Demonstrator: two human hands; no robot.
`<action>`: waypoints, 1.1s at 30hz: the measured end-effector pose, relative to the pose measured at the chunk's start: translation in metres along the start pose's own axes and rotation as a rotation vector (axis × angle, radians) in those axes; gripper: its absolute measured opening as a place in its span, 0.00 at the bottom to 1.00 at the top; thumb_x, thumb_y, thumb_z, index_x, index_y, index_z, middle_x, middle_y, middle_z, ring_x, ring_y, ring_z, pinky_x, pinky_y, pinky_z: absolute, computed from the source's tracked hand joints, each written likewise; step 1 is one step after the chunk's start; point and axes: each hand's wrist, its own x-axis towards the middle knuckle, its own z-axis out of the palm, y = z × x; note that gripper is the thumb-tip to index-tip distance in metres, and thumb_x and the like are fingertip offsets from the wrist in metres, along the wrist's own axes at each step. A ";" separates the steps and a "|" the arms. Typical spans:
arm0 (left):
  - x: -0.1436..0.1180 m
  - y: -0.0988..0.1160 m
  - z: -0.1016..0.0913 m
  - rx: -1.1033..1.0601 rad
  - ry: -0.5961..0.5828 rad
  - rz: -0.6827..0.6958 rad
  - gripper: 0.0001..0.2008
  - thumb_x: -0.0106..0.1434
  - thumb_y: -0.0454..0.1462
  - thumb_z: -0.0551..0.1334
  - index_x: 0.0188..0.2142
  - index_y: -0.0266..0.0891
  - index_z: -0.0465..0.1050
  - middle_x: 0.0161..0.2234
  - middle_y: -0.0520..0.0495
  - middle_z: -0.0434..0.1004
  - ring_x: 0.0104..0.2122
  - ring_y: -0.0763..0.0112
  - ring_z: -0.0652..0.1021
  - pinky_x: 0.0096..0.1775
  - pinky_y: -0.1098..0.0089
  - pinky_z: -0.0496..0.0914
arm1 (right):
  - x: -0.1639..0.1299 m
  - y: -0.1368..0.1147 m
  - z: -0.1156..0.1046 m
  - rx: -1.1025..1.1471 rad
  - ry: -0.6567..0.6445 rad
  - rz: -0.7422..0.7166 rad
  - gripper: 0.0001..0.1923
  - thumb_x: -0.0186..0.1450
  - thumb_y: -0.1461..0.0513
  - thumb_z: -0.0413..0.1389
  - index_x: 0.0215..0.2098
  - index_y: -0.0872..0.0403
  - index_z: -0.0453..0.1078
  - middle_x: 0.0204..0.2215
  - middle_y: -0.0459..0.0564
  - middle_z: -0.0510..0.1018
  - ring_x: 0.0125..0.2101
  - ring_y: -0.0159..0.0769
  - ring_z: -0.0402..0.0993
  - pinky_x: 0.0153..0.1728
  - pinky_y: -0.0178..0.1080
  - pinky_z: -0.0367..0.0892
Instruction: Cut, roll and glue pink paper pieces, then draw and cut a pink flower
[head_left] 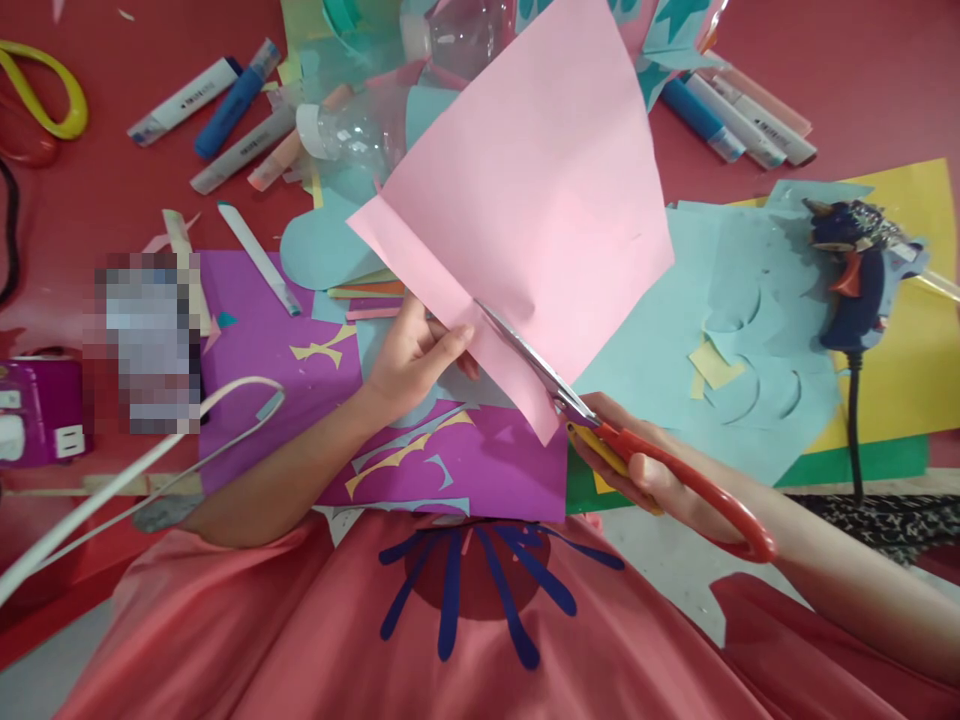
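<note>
A large sheet of pink paper (540, 170) is held up over the table, with a partly cut strip along its lower left edge. My left hand (420, 350) pinches that strip, thumb on top and fingers beneath. In my right hand (630, 460) are scissors (675, 475) with red and yellow handles. Their blades lie along the cut line, tips pointing up and left toward my left thumb. Whether the blades are fully closed is hard to see. Purple paper (517, 450) with yellow and blue offcuts lies below my hands.
A glue gun (862, 270) rests at right on blue paper (645, 340) and yellow paper (915, 370). Clear plastic bottles (360, 135) lie behind the pink sheet. Markers (240, 95) are scattered at both sides. At left are a white cable (142, 465) and a purple power socket (45, 410).
</note>
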 end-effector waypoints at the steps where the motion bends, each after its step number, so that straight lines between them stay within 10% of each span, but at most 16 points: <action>1: 0.000 0.000 0.000 0.003 -0.002 0.008 0.24 0.59 0.53 0.67 0.43 0.46 0.58 0.20 0.58 0.73 0.16 0.70 0.76 0.19 0.70 0.70 | 0.001 0.001 0.000 0.039 -0.021 0.009 0.35 0.63 0.32 0.41 0.46 0.50 0.58 0.23 0.40 0.58 0.22 0.28 0.52 0.18 0.32 0.54; 20: -0.001 -0.004 -0.002 0.049 0.017 0.010 0.23 0.60 0.52 0.65 0.45 0.44 0.60 0.23 0.56 0.73 0.17 0.72 0.75 0.23 0.69 0.73 | 0.007 0.012 0.005 0.120 0.020 0.039 0.36 0.58 0.30 0.49 0.44 0.51 0.59 0.20 0.36 0.55 0.18 0.25 0.48 0.16 0.31 0.46; 26: 0.000 -0.007 -0.007 0.152 0.187 0.069 0.18 0.58 0.52 0.65 0.35 0.41 0.70 0.29 0.51 0.73 0.33 0.67 0.78 0.38 0.64 0.76 | 0.005 0.016 0.001 0.026 -0.040 -0.032 0.32 0.63 0.33 0.45 0.45 0.50 0.58 0.21 0.38 0.59 0.20 0.26 0.52 0.20 0.32 0.50; 33: -0.001 0.000 -0.006 0.231 0.237 0.029 0.21 0.59 0.55 0.64 0.29 0.40 0.66 0.22 0.54 0.66 0.23 0.73 0.72 0.27 0.70 0.70 | -0.002 0.021 -0.003 0.003 -0.062 -0.070 0.29 0.64 0.34 0.45 0.43 0.48 0.55 0.23 0.38 0.58 0.21 0.27 0.50 0.22 0.33 0.50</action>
